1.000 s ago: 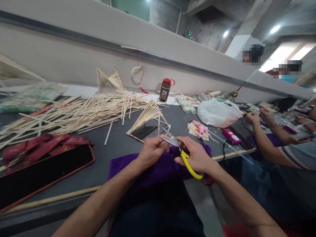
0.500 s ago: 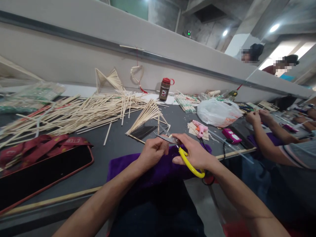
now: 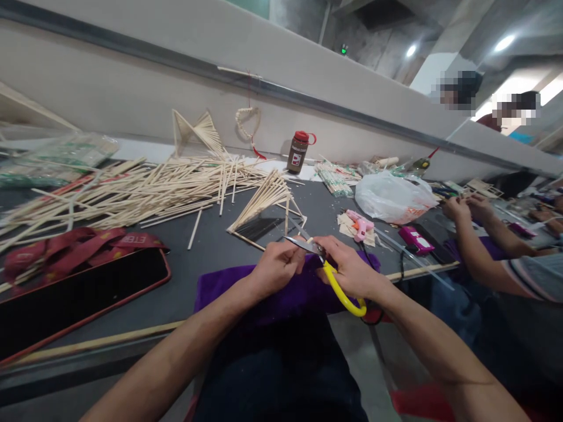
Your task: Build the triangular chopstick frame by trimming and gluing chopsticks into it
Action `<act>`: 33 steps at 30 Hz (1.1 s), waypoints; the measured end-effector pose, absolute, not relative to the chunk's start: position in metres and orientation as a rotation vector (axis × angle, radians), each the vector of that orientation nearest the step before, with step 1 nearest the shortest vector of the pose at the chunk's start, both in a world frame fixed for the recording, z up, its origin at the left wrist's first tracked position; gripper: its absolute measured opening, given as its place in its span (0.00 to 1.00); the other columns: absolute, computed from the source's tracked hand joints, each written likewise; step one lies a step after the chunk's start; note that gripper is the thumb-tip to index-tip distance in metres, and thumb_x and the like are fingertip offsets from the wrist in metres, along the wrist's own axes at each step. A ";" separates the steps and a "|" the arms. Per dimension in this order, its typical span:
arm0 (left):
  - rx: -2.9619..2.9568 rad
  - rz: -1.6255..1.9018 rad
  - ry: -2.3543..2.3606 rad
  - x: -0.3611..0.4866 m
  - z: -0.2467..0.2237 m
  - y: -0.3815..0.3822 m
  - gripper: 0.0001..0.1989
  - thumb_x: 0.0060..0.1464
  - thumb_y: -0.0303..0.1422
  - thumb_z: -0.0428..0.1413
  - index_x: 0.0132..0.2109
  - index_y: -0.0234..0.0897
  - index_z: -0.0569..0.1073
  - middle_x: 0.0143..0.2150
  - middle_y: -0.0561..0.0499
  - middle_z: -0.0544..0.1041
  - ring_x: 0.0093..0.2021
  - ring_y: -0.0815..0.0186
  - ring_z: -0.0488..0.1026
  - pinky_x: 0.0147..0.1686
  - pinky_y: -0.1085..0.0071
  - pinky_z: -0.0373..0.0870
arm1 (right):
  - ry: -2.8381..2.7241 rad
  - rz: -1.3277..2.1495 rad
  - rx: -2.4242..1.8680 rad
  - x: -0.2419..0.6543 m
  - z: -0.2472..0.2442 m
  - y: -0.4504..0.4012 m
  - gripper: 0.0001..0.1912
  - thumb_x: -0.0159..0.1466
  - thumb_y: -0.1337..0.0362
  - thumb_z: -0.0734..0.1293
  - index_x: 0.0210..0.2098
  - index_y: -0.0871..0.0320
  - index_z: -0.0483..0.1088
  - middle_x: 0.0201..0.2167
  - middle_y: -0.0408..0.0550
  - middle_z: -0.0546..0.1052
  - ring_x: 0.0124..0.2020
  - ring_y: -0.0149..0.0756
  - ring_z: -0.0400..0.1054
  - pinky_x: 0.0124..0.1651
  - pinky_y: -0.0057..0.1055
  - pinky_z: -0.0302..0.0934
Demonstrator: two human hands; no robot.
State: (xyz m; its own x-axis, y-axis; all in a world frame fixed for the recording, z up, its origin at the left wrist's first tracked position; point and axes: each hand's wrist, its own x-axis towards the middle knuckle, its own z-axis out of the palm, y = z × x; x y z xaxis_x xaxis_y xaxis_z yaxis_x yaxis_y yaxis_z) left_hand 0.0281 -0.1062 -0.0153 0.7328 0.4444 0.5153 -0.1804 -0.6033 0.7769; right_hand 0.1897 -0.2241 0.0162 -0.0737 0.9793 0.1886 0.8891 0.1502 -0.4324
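Observation:
My right hand [image 3: 347, 266] grips scissors with yellow handles [image 3: 341, 291], and their blades [image 3: 303, 243] are parted and point left over the table's front edge. A small pale tip, like the end of a thin stick, shows between the blades. Right beside them, my left hand [image 3: 278, 269] is closed with its fingers pinched together; what it holds is hidden by the fingers. Just beyond the hands stands a twisted frame of thin wooden sticks [image 3: 264, 202], partly behind the blades. Under both hands lies a purple cloth [image 3: 233, 290].
A heap of loose wooden sticks [image 3: 132, 193] spreads to the left, behind a phone [image 3: 88, 299] and red lanyard [image 3: 83, 249]. At right lie a pink glue gun [image 3: 360, 225], plastic bag [image 3: 393, 197] and magenta box [image 3: 416, 240]. A bottle [image 3: 298, 153] stands behind; a co-worker's hands [image 3: 466, 206] are farther right.
The view has shifted slightly, so the scene sits a little lower and to the right. My right thumb has drawn in toward the scissors; my left hand stays closed beside the blades.

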 end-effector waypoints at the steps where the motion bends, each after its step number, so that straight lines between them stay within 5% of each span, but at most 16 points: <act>1: 2.041 0.888 0.178 0.028 -0.015 -0.107 0.19 0.59 0.29 0.47 0.19 0.35 0.65 0.21 0.53 0.68 0.22 0.72 0.66 0.27 0.75 0.62 | -2.013 0.270 -1.781 0.190 0.015 -0.225 0.29 0.55 0.72 0.63 0.56 0.56 0.58 0.47 0.52 0.68 0.49 0.42 0.63 0.52 0.39 0.59; 17: 2.094 0.875 0.211 0.030 -0.018 -0.104 0.18 0.58 0.27 0.47 0.19 0.35 0.66 0.21 0.54 0.67 0.22 0.73 0.65 0.27 0.76 0.60 | -2.035 0.218 -1.781 0.196 0.009 -0.221 0.30 0.52 0.75 0.61 0.55 0.57 0.59 0.47 0.54 0.69 0.49 0.43 0.64 0.52 0.40 0.59; 25: 2.067 0.959 0.246 0.027 -0.011 -0.105 0.20 0.61 0.29 0.47 0.20 0.34 0.67 0.22 0.55 0.67 0.21 0.75 0.63 0.24 0.76 0.58 | -1.672 0.282 -1.819 0.192 0.016 -0.217 0.36 0.51 0.62 0.72 0.55 0.57 0.54 0.47 0.53 0.72 0.48 0.41 0.69 0.50 0.39 0.63; 33: 2.065 0.999 0.212 0.027 -0.015 -0.107 0.17 0.57 0.24 0.48 0.20 0.34 0.66 0.22 0.54 0.67 0.23 0.74 0.65 0.26 0.77 0.59 | -1.747 0.206 -2.091 0.196 0.016 -0.216 0.27 0.50 0.55 0.72 0.44 0.59 0.63 0.41 0.51 0.72 0.43 0.43 0.67 0.46 0.41 0.61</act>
State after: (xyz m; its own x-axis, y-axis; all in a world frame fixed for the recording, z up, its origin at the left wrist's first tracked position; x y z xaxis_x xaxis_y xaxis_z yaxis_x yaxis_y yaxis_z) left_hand 0.0270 -0.1067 -0.0153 0.6721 0.4599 0.5804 -0.1849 -0.6547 0.7329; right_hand 0.1959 -0.2158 0.0159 0.2054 0.9681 0.1435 0.9080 -0.1338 -0.3971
